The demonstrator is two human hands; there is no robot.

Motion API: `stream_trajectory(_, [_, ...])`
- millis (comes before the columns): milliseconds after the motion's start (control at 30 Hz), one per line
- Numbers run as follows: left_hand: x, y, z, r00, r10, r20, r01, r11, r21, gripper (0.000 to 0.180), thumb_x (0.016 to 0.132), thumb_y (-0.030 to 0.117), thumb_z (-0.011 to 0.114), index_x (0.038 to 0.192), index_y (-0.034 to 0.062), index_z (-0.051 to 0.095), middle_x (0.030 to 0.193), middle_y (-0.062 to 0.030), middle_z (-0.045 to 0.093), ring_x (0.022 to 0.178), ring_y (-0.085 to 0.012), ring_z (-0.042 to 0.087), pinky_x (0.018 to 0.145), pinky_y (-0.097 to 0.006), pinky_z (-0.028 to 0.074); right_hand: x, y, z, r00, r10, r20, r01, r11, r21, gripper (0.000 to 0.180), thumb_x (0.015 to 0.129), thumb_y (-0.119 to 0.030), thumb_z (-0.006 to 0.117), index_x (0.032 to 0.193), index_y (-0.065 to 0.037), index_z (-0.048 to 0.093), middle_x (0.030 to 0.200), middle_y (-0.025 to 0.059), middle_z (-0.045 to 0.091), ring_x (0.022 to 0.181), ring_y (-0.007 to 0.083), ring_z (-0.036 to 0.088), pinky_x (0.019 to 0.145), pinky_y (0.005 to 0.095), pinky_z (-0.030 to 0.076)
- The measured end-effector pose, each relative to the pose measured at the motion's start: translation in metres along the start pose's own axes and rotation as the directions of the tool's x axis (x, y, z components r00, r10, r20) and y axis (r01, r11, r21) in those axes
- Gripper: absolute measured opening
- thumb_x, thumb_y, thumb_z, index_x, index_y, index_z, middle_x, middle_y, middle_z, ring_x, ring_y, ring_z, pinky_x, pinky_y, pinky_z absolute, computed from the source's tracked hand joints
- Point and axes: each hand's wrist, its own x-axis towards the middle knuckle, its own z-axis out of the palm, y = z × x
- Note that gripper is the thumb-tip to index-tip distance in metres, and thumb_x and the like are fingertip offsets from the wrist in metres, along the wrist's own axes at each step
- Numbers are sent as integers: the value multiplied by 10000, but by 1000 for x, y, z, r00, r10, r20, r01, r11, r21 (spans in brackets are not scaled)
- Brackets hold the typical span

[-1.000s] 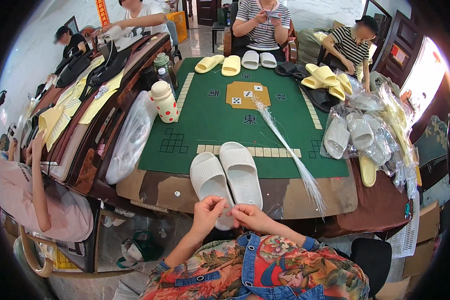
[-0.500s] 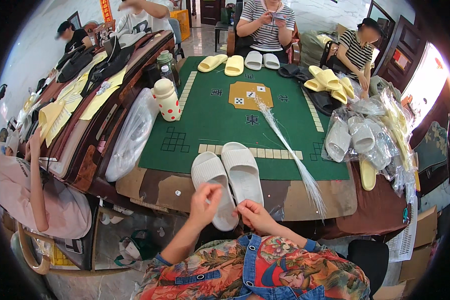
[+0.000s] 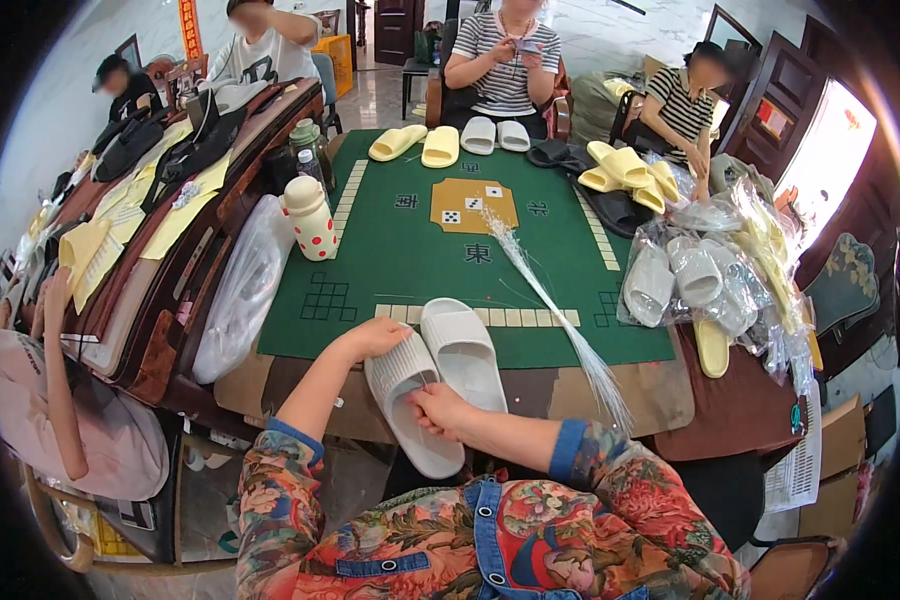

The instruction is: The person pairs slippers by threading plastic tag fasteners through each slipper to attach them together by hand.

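Note:
A pair of light grey slide slippers lies at the table's near edge. The left slipper (image 3: 432, 452) hangs partly over the edge, and my left hand (image 3: 372, 338) is closed on its ribbed toe end. At the opening of its strap my right hand (image 3: 438, 410) makes a pinch; what the fingers hold, if anything, is too small to tell. The right slipper (image 3: 470, 372) lies close alongside, its toe on the green mat (image 3: 370, 265). To the right, a bundle of thin white plastic strands (image 3: 560, 310) stretches across the mat.
Yellow slippers (image 3: 440, 147) and grey slippers (image 3: 478, 136) line the far edge. At right are bagged slippers (image 3: 650, 285) and a yellow pile (image 3: 620, 165). A polka-dot bottle (image 3: 308, 222) stands left, beside a plastic bag (image 3: 245, 290). Several people sit around.
My left hand has moved forward onto the left slipper's toe and closed on it. My right hand has shifted up and left to the strap opening. The view has shifted slightly.

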Motion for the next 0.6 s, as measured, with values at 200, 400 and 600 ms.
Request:
stream_trajectory(200, [6,-3,-3,947,17,322,141,876,-461,405,884,361,470,1143,56,537,1076,-51,562,969,-137,482,854,-294,368,33,0,36,942,-141,-304,220,945,243,114,830,-100,451,726,-60,475,573,24,468,421,107,395,354,248,289])
stream_trajectory(400, [5,-18,-6,964,85,251,39,892,-450,357,888,308,453,1047,16,583,961,-51,604,871,-141,523,803,-287,410,36,2,40,917,-130,-378,279,884,374,49,818,-59,444,800,-75,486,574,11,447,443,86,381,362,227,264])
stream_trajectory(600, [-7,-18,-22,942,183,282,12,820,-572,155,843,95,533,945,15,617,845,-10,608,733,-69,531,641,-218,438,51,13,36,923,-151,-354,299,860,414,44,797,-90,477,777,-65,508,572,7,463,448,100,385,388,240,286])
